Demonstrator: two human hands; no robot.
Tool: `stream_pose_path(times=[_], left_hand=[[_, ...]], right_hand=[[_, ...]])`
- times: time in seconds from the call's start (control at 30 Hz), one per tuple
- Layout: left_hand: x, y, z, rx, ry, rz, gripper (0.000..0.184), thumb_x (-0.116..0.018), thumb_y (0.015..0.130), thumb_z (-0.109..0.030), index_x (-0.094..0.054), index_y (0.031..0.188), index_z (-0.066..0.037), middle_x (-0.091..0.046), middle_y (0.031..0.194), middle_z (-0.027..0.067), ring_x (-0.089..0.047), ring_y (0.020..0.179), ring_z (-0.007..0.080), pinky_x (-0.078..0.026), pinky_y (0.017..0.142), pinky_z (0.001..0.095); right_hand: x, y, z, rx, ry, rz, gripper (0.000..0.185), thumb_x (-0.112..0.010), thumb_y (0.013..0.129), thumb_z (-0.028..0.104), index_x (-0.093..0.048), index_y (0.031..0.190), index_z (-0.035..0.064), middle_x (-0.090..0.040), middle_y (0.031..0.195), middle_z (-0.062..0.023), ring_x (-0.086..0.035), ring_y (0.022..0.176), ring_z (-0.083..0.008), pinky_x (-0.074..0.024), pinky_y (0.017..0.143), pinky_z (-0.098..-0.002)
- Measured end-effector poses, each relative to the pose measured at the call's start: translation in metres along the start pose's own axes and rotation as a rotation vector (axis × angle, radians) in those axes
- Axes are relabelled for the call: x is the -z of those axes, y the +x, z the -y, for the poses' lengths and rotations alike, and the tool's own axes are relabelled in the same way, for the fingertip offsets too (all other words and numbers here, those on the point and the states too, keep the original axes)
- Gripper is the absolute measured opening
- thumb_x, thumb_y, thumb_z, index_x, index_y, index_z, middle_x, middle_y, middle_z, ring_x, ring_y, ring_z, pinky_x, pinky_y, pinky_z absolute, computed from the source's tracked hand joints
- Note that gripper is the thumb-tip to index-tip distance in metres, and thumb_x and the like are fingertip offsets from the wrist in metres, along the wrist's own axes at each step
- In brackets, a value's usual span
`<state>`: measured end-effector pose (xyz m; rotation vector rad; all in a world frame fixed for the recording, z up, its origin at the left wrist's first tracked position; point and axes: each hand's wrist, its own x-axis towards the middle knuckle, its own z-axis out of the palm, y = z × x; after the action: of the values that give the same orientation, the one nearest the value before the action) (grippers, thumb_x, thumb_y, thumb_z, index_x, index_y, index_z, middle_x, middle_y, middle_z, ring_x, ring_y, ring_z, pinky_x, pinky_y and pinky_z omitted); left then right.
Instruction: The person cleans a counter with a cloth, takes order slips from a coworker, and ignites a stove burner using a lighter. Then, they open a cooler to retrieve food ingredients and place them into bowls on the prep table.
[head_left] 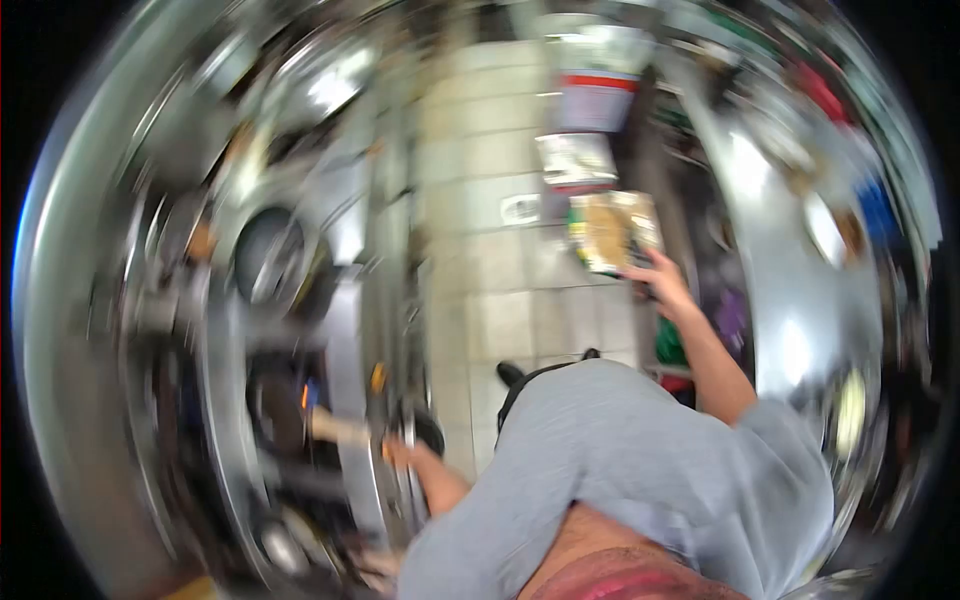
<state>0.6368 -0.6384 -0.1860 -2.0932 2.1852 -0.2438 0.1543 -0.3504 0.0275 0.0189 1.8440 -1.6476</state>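
At the left, my left hand is closed around the end of a pale pan handle. The handle runs to a dark pan on the stove, beside a small blue and orange flame. My right hand reaches forward to the near edge of an open package with brown contents. Its fingers are bent around a small dark thing, blurred, that I cannot make out. Motion blur smears much of the view.
A steel stove runs along the left, with a large dark round pot further up. A steel counter lies to the right, with a white bowl. Boxes stand beyond the package, along the tiled floor.
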Motion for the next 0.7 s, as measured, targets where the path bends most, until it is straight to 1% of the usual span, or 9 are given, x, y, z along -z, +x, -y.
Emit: stream_pose_path(times=[0.07,0.17,0.27,0.4,0.43,0.47,0.5,0.57,0.7], left_hand=[[-0.006,0.006,0.001,-0.136,-0.002,-0.089,0.028,-0.05,0.082,-0.018,-0.057,0.104,0.0,-0.057,0.108,0.0201,-0.059,0.091,0.0283,-0.05,0.073,0.034],[-0.028,0.024,-0.016,-0.152,-0.34,-0.006,0.03,-0.053,0.082,-0.018,-0.052,0.108,-0.002,-0.056,0.108,0.019,-0.059,0.089,0.0281,-0.049,0.07,0.0352],[-0.042,0.02,-0.053,0.236,-1.169,0.443,0.035,-0.057,0.081,-0.018,-0.047,0.112,-0.003,-0.056,0.107,0.0178,-0.059,0.086,0.028,-0.049,0.066,0.0364],[-0.047,-0.005,-0.116,0.376,-1.351,0.763,0.044,-0.061,0.08,-0.018,-0.04,0.117,-0.005,-0.055,0.107,0.0163,-0.058,0.082,0.0278,-0.048,0.061,0.0379],[-0.047,-0.014,-0.139,0.319,-1.368,0.827,0.047,-0.062,0.08,-0.018,-0.039,0.119,-0.006,-0.055,0.106,0.0159,-0.058,0.081,0.0277,-0.048,0.06,0.0383],[-0.05,-0.024,-0.163,0.204,-1.351,0.935,0.064,-0.067,0.078,-0.018,-0.024,0.125,-0.012,-0.051,0.106,0.0133,-0.056,0.079,0.0256,-0.047,0.058,0.0374],[-0.042,-0.038,-0.191,0.179,-1.369,0.953,0.064,-0.067,0.078,-0.018,-0.024,0.125,-0.012,-0.051,0.106,0.0133,-0.056,0.079,0.0256,-0.047,0.058,0.0374],[-0.001,-0.071,-0.237,-0.084,-1.163,1.062,0.065,-0.066,0.079,-0.017,-0.023,0.127,-0.011,-0.05,0.108,0.0127,-0.055,0.082,0.0245,-0.046,0.06,0.036],[0.066,-0.135,-0.299,-0.416,-0.958,1.101,0.061,-0.064,0.079,-0.017,-0.027,0.126,-0.008,-0.051,0.107,0.012,-0.055,0.084,0.0233,-0.045,0.063,0.0353]], right_hand=[[0.019,-0.006,0.001,0.083,-0.04,-0.145,0.074,-0.069,0.062,0.009,-0.038,0.129,0.0012,-0.056,0.081,-0.0054,-0.044,0.054,-0.0086,-0.0347,0.046,-0.0243],[0.06,-0.021,0.005,0.39,-0.233,-0.406,0.067,-0.07,0.061,0.013,-0.044,0.122,0.0048,-0.056,0.097,-0.0122,-0.055,0.08,-0.0193,-0.0441,0.07,-0.0308],[0.114,-0.057,0.021,0.373,-0.27,-0.77,0.066,-0.07,0.062,0.014,-0.041,0.12,0.0048,-0.055,0.108,-0.0162,-0.052,0.104,-0.0285,-0.04,0.09,-0.0348],[0.216,-0.081,-0.011,0.29,-0.136,-0.991,0.062,-0.069,0.063,0.012,-0.043,0.118,0.0047,-0.056,0.104,-0.0183,-0.054,0.1,-0.03,-0.0418,0.086,-0.0373],[0.241,-0.085,-0.026,0.264,-0.234,-1.136,0.061,-0.069,0.065,0.013,-0.042,0.119,0.0054,-0.057,0.1,-0.0167,-0.055,0.094,-0.0289,-0.0426,0.083,-0.0358],[0.264,-0.091,-0.034,0.236,-0.332,-1.277,0.06,-0.068,0.067,0.014,-0.042,0.12,0.0062,-0.058,0.096,-0.015,-0.057,0.088,-0.0279,-0.0434,0.081,-0.0342],[0.283,-0.099,-0.036,0.257,-0.327,-1.304,0.06,-0.068,0.067,0.014,-0.042,0.12,0.0062,-0.058,0.096,-0.015,-0.057,0.088,-0.0279,-0.0434,0.081,-0.0342],[0.311,-0.113,-0.043,-0.053,-0.378,-1.249,0.06,-0.067,0.072,0.021,-0.04,0.124,0.0074,-0.052,0.111,-0.0172,-0.05,0.104,-0.031,-0.0397,0.089,-0.0402],[0.352,-0.115,-0.072,-0.324,-0.605,-1.218,0.061,-0.063,0.076,0.028,-0.038,0.128,0.0089,-0.042,0.122,-0.0173,-0.038,0.117,-0.0311,-0.0319,0.095,-0.0489]])
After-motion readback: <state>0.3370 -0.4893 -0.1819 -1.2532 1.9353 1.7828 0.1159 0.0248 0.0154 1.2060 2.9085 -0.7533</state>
